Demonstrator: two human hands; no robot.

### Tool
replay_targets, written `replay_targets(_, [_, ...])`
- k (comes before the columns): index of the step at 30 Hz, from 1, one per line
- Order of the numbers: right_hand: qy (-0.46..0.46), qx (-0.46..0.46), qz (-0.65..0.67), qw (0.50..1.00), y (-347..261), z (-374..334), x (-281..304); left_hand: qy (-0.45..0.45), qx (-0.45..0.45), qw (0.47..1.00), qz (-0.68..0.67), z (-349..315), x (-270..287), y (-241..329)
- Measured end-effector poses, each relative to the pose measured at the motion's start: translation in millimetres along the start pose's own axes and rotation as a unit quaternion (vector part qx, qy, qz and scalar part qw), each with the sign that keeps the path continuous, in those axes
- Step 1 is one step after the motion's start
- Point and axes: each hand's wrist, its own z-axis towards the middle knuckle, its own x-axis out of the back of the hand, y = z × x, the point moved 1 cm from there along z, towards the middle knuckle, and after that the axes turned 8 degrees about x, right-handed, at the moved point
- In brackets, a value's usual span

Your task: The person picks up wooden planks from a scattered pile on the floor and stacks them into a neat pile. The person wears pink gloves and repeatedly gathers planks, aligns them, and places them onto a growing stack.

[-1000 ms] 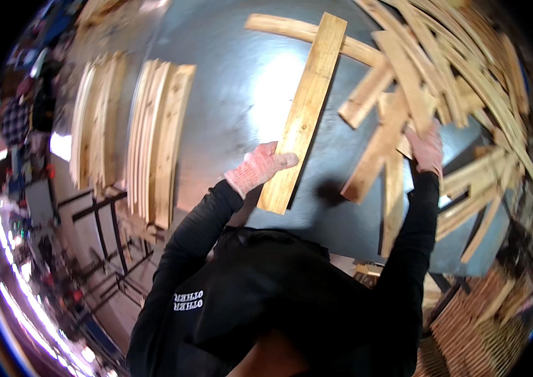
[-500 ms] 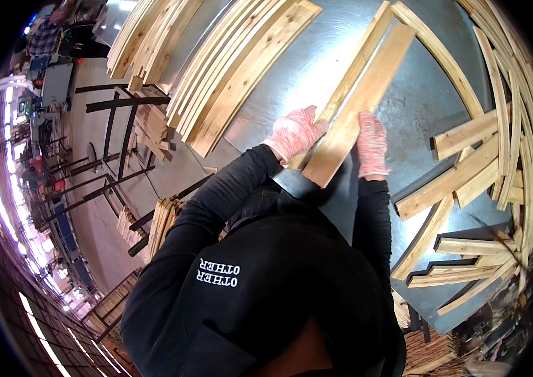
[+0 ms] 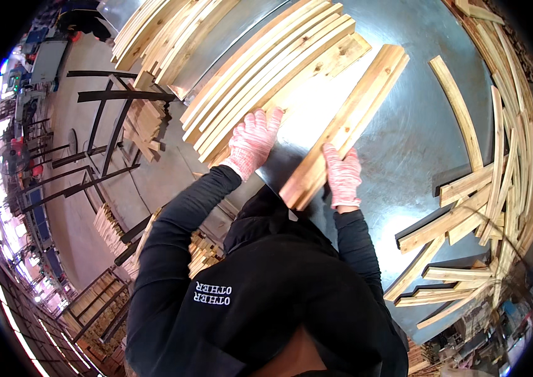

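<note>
Both my hands wear pink-and-white knit gloves. My left hand (image 3: 254,141) rests at the near end of a row of wooden boards (image 3: 273,72), thumb spread from the fingers and nothing visibly gripped. To its right, two long wooden strips (image 3: 349,122) lie side by side on the metal table, slanting away from me. Against their right side, near the close end, my right hand (image 3: 343,174) is closed, thumb over the top edge; its other fingertips are partly hidden. Glare washes out part of the nearest board in the row.
The shiny metal table (image 3: 398,157) carries a lone curved-looking strip (image 3: 458,110) and a jumbled pile of wood pieces (image 3: 477,213) on the right. Another row of boards (image 3: 178,38) stands at the far left. Black metal frames (image 3: 113,119) stand on the floor at left.
My left hand has left the pair of strips and moved left to the board row. My right hand and the strips have shifted left and nearer; the strips now touch each other.
</note>
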Motion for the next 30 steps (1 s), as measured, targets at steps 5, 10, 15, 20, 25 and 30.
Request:
replay_targets(5, [0.054,0.012,-0.078,0.995,4.8,5.7,-58.9,-0.079,-0.059,0.995,0.005,13.8,19.6,-5.2])
replay_targets(10, [0.014,0.001,0.086,0.996,-22.8,-0.2,-75.1,-0.012,-0.104,0.995,-0.004,13.9,21.9,-23.0])
replay_targets(15, [0.018,0.019,0.32,0.947,-46.1,8.3,-138.5,-0.037,-0.155,0.975,-0.155,29.8,34.1,-52.8])
replay_targets(20, [0.009,0.022,0.14,0.99,-65.5,17.7,-131.7,0.155,0.086,0.931,-0.318,82.0,89.4,-116.4])
replay_targets(25, [-0.029,-0.006,-0.157,0.987,-66.6,24.4,-138.1,-0.082,0.223,0.965,-0.114,101.7,22.6,-145.3])
replay_targets(30, [-0.036,0.054,-0.152,0.986,-76.1,32.8,-139.0,-0.122,0.184,0.969,-0.114,95.0,59.1,-127.3])
